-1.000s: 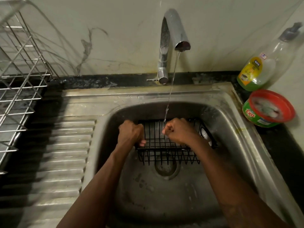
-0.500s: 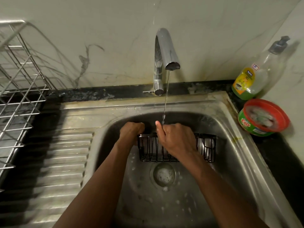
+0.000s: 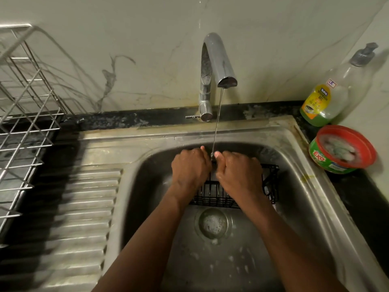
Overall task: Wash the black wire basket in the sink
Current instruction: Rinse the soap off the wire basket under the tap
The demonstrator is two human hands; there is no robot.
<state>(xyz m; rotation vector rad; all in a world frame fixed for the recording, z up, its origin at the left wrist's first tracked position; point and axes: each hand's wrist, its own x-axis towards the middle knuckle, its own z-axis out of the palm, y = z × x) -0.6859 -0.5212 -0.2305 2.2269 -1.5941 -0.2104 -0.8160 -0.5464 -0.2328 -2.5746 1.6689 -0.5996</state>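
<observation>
The black wire basket [image 3: 270, 182] is held in the steel sink [image 3: 294, 186], above the drain. My left hand [image 3: 190, 167] and my right hand [image 3: 240, 171] are side by side on its top edge, both closed around the wire, and they hide most of its left and middle. A thin stream of water falls from the chrome tap [image 3: 214, 66] and lands between my two thumbs. Only the basket's right end and lower front wires show.
The drain [image 3: 213, 224] holds foam. A ribbed draining board [image 3: 80, 207] lies left of the bowl, with a steel wire dish rack [image 3: 23, 114] beyond it. On the right counter stand a dishwashing gel bottle [image 3: 334, 95] and a red-rimmed green soap tub [image 3: 343, 150].
My left hand has slid right along the basket's top edge until it sits against my right hand. The basket has turned from lying tilted open to standing more upright under the stream.
</observation>
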